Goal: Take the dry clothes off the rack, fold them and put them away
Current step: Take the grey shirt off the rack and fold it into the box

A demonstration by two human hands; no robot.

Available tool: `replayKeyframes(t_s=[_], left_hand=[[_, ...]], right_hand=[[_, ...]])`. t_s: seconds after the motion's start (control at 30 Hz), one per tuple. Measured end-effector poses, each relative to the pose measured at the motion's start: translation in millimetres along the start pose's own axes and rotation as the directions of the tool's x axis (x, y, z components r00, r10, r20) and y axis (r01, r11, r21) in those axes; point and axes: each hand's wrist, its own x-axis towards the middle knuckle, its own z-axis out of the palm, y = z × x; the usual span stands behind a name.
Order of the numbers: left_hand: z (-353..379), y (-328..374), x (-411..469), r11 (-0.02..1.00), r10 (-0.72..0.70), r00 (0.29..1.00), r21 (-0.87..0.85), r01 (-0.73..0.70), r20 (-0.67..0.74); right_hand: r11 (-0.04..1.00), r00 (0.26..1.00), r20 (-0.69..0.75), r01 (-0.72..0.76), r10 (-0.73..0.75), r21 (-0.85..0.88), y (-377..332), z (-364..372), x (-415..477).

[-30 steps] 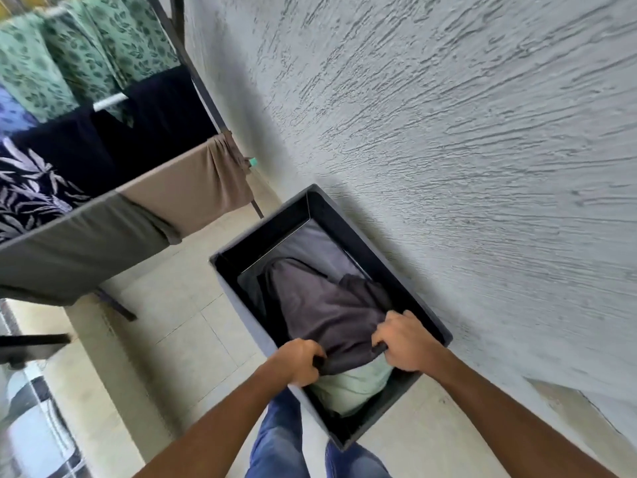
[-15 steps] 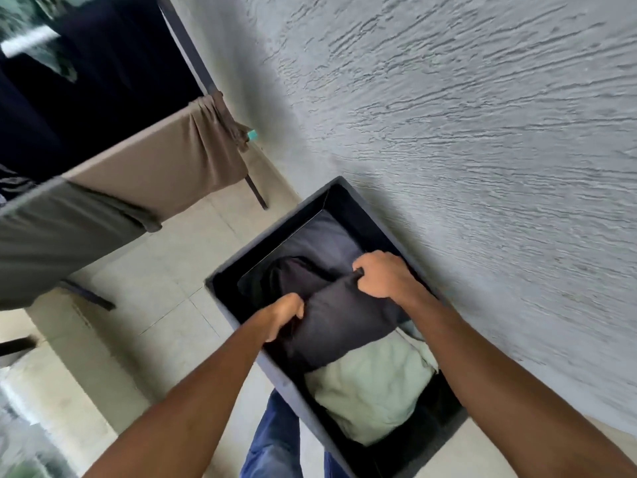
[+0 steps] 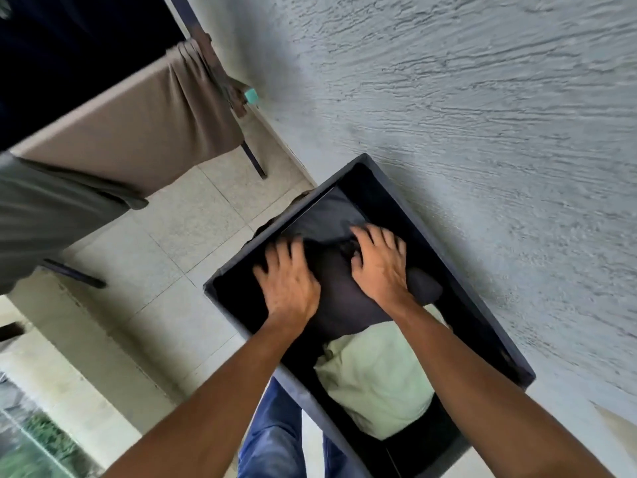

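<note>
A dark fabric box (image 3: 475,281) stands on the floor against the wall. Inside it lies a folded dark grey garment (image 3: 339,298), partly over a pale green folded garment (image 3: 379,377) at the near end. My left hand (image 3: 287,281) lies flat on the dark garment's left side, fingers spread. My right hand (image 3: 379,263) presses on its right side, fingers straight. On the drying rack (image 3: 251,157) at upper left hang a tan garment (image 3: 138,122), an olive-grey garment (image 3: 44,215) and a dark navy one (image 3: 69,46).
A rough grey wall (image 3: 482,115) runs along the right, close behind the box. Pale floor tiles (image 3: 165,257) lie between rack and box. My legs in blue jeans (image 3: 275,439) are at the box's near side. A low ledge (image 3: 69,357) and greenery sit at lower left.
Both hands let go of the dark garment's edge and flattened onto it, having pushed it down toward the box's far end. The view moved closer, uncovering more of the green garment.
</note>
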Motion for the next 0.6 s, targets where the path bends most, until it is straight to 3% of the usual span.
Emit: replayKeyframes(t_s=[0.07,0.1,0.17,0.23,0.3,0.47,0.53,0.6], left_hand=[[1.9,9.0,-16.2,0.989,0.15,0.988,-0.001,-0.15,-0.044],[5.2,13.3,-25.8,0.979,0.203,0.979,-0.004,-0.203,0.031],[13.7,17.3,-40.9,0.984,0.177,0.949,-0.03,-0.175,0.26],[26.3,15.4,-45.4,0.995,0.095,0.898,-0.017,-0.097,0.43],[40.6,14.6,-40.4,0.996,0.064,0.855,0.014,-0.083,0.514],[60.5,23.2,-23.0,0.996,-0.022,0.817,0.085,-0.033,0.576],[62.6,24.7,-26.7,0.994,-0.023,0.833,0.104,-0.042,0.553],[61.8,24.0,-37.1,0.992,-0.001,0.89,0.111,-0.056,0.457]], right_hand=[[0.979,0.977,-0.158,0.163,-0.144,0.118,-4.9,-3.4,-17.9],[0.962,0.962,-0.171,0.235,-0.211,0.137,-8.4,-4.6,-28.5],[0.96,0.964,-0.044,0.265,-0.262,0.093,-12.9,-0.9,-47.6],[0.983,0.972,0.152,0.183,-0.182,0.006,-7.9,15.6,-58.4],[0.993,0.952,0.294,0.106,-0.089,-0.044,2.2,33.6,-57.8],[0.998,0.898,0.436,0.054,-0.054,0.014,10.2,49.6,-34.8],[0.996,0.924,0.376,0.039,-0.066,0.078,9.8,35.8,-38.6],[0.982,0.967,0.229,0.073,-0.113,0.175,12.9,19.5,-55.0]])
